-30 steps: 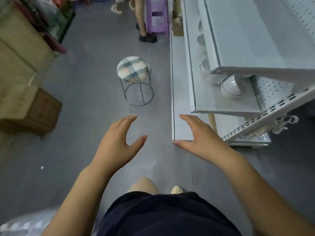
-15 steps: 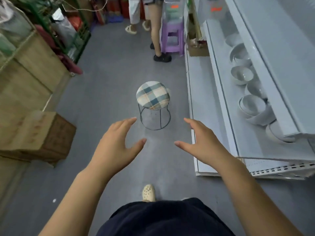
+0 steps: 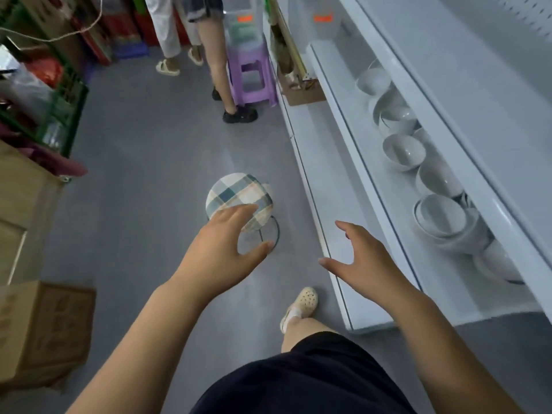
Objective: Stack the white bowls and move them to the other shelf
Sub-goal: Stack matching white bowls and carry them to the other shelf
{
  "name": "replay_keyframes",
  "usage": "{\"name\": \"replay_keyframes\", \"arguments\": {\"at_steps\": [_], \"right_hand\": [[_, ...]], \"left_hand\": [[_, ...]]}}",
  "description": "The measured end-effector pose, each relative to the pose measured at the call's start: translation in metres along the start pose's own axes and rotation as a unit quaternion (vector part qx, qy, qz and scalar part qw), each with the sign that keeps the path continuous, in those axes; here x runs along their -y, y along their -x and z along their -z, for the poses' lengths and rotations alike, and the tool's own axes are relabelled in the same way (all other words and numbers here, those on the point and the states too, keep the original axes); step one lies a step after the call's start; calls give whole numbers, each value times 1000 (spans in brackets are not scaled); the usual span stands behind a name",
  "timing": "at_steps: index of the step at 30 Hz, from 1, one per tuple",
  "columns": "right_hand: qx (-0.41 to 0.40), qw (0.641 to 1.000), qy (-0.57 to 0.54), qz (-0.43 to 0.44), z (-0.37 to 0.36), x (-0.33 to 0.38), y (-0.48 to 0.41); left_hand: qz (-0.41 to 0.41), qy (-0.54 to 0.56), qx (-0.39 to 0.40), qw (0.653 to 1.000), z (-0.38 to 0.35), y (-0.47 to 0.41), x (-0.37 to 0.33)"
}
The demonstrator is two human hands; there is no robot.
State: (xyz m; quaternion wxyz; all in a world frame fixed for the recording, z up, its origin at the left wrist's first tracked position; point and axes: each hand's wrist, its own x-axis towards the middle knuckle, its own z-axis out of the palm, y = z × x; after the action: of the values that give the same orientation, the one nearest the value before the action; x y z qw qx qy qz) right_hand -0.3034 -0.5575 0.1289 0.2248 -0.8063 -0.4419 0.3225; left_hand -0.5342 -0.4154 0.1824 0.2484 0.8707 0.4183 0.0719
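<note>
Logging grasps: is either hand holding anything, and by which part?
Nothing is held. The left hand and right hand are both open, not touching the white bowls on the shelf.

A grey floor (image 3: 143,180) runs down a narrow aisle, with a pale sheen of light just beyond a round plaid-cushioned stool (image 3: 236,192) on a thin wire frame. To the right of the stool stands a white metal shelving unit (image 3: 325,180) that runs the length of the aisle. Well beyond the stool, a purple plastic stool (image 3: 251,82) carries a clear plastic container (image 3: 243,28), with two people (image 3: 209,52) standing just beside it. Left of the plaid stool are a green crate (image 3: 70,106) and plywood panels (image 3: 24,201). Nearer on that side lies a cardboard box (image 3: 44,330).
</note>
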Motion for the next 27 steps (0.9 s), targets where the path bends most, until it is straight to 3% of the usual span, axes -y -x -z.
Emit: {"name": "replay_keyframes", "arguments": {"at_steps": [8,16,27], "right_hand": [[-15,1000,14,14,56,9,-124],[-43,994,8,-101,84,-29,-164],[-134,944,-43,-298,93,-62,-219]], "left_hand": [[-54,-42,12,998,13,-156,-2],[-147,-97,122,977,-37,-275,-18],[-435,-202,258,839,-115,-483,-104]]}}
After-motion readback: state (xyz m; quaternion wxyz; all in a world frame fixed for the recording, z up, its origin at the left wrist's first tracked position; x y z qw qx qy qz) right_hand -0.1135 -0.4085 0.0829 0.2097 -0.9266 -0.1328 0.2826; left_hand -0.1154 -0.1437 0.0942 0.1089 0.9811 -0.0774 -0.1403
